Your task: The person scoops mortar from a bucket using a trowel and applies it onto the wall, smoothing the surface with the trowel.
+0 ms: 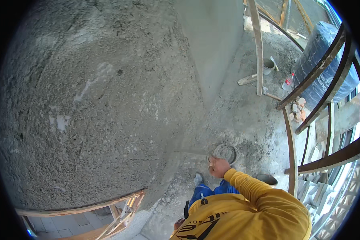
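My right hand (217,167), in a yellow sleeve, grips a long flat finishing tool (192,152) that reaches left toward the rough grey plastered wall (92,100). Just beyond that hand sits a round bucket (226,151) with grey mortar in it. My left hand (178,224) shows only in part at the lower edge, behind my body, with its fingers hidden. A smooth grey band (208,44) runs down the upper middle of the wall.
Wooden posts and beams (320,70) line the right, with a plastic-wrapped bundle (320,48), broken bricks (298,110), a bottle (288,82) and another bucket (268,66). A dark container (267,179) stands right of me. A wood-framed opening (80,209) is at lower left.
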The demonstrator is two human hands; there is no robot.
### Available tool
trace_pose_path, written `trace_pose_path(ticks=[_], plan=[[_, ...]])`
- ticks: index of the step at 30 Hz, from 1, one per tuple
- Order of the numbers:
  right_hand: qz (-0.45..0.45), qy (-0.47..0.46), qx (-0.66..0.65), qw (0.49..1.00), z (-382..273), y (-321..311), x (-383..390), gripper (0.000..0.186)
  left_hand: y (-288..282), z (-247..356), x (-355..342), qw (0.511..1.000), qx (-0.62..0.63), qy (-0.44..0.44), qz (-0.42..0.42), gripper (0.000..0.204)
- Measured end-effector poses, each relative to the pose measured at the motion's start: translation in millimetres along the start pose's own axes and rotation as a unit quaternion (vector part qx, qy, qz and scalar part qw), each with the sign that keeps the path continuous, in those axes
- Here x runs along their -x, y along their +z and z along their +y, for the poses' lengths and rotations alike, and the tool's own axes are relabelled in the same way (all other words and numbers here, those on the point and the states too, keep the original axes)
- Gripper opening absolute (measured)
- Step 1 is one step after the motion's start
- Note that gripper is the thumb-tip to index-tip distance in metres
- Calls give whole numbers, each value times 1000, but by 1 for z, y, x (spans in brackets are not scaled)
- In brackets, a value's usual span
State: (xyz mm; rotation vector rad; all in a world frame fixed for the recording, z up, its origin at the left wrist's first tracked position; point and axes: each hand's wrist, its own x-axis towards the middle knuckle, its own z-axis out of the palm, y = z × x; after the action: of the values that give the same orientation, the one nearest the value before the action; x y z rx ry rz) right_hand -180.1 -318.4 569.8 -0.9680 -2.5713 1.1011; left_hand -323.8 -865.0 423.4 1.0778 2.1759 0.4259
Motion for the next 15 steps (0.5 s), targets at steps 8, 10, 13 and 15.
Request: trace_pose_path(ticks=[8,10,13,15], plan=[[-113,349,131,921,200,2,84,26,-80,90,-16,882,294,-356,-93,34],[-137,372,171,902,235,35,75,25,-90,90,-21,823,334,-456,-45,37],[-143,415,177,881,276,112,55,22,-103,87,-17,822,296,-486,-40,44],[-154,449,154,867,307,181,37,21,-99,65,6,816,270,-510,-43,45]])
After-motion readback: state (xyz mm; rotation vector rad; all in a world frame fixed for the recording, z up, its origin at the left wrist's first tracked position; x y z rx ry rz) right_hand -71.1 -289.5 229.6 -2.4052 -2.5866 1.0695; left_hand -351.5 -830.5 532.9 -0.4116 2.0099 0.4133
